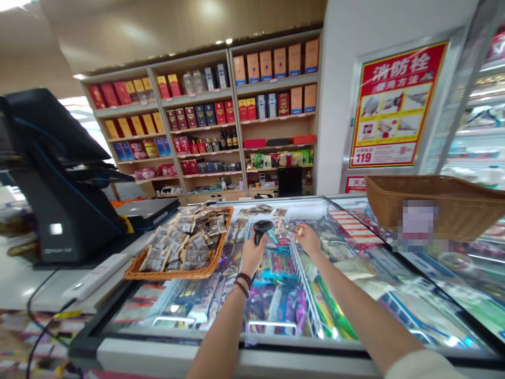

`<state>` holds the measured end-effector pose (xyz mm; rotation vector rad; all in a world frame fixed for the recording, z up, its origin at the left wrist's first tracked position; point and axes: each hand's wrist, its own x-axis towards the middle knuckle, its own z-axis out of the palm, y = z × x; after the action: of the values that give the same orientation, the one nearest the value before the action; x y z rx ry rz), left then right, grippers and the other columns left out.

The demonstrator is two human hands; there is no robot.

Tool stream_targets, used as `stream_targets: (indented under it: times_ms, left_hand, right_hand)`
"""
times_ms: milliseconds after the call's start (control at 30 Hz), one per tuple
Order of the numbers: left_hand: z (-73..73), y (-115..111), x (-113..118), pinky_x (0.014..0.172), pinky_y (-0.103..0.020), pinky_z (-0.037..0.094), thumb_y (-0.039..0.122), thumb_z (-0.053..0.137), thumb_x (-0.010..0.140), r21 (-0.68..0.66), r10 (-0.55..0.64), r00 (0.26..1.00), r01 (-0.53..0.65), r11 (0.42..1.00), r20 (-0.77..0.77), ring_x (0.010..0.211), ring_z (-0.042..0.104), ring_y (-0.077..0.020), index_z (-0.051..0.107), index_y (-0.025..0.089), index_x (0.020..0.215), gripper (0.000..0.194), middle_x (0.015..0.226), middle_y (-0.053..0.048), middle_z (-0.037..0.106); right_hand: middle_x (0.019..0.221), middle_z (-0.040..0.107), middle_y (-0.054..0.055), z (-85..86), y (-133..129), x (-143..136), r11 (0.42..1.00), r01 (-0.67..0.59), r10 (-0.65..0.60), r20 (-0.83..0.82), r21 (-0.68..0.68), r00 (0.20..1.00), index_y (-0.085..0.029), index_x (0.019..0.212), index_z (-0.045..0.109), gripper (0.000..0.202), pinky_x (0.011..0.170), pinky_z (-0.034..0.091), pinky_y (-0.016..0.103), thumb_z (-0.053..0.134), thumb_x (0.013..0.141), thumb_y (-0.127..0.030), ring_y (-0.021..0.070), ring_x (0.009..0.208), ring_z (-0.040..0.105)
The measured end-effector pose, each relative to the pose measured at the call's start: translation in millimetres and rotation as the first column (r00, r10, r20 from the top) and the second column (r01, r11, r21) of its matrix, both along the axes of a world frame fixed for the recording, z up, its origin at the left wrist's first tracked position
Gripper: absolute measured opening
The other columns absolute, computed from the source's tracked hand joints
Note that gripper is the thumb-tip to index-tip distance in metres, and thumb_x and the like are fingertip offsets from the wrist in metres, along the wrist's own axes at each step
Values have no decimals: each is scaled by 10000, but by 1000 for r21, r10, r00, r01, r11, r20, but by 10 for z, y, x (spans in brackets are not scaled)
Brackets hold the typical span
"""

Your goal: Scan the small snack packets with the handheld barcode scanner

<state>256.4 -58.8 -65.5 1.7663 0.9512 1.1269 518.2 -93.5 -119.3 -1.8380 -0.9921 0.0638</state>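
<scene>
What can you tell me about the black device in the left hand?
The black device, apparently a handheld scanner, has a broad, rounded head and a narrower handle. It looks like plastic. The left hand grips the handle, partly hiding it, with the head uppermost in view, over the glass-topped freezer. Finer details are too small to tell.

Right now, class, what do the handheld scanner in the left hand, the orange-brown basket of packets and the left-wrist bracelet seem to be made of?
Handheld scanner: probably black plastic, judging by its smooth, moulded look.
Basket: wicker or a plastic imitation, slightly glossy; the rim looks woven.
Bracelet: dark brown round beads, possibly wood or stone; too small here to settle which.
</scene>
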Motion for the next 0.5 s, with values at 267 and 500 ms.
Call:
stream_targets:
  times_ms: [267,500]
  left_hand:
    - [-74,-27,40,527,-298,389,774,665,906,-23,-102,995,102,995,-5,484,581,-196,606,247,805,540,530,26,562]
    - [-23,-81,21,520,-294,367,778,652,907,-44,-102,995,101,994,-23,471,561,-188,639,235,858,545,502,39,528]
  right_hand:
    - [834,825,32,-8,0,-60,924,-156,291,-379,348,878,-231,1260,731,516,808,688,442,796,776,-400,278,754,808]
    - [803,814,27,32,-20,-60,886,-113,332,-444,450,832,-245,1196,715,592,844,697,463,870,684,-499,289,787,815]
